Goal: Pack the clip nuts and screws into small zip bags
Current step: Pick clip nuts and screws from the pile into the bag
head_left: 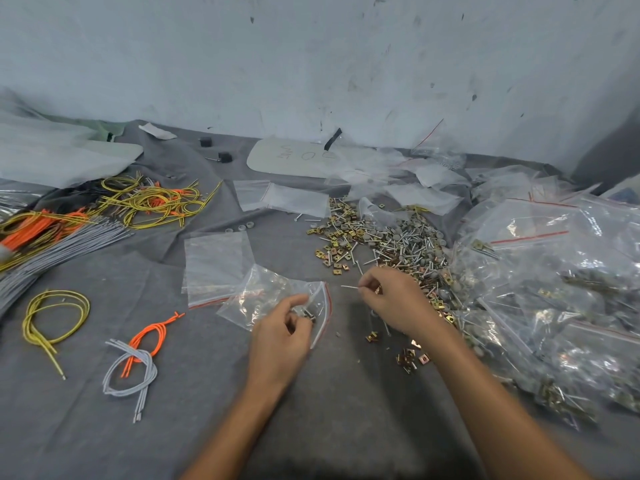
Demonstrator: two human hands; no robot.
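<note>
Clip nuts and screws (pixel 381 237) lie heaped on the grey-covered bench (pixel 207 427), just beyond the right hand (pixel 394 299). Its fingers (pixel 367 281) pinch a single screw (pixel 349 287), which points toward a small zip bag (pixel 270 292). The left hand (pixel 280 334) grips that bag near its red-striped mouth, fingers curled round the plastic, with a few parts inside. Filled bags (pixel 554 289) are piled at the right.
</note>
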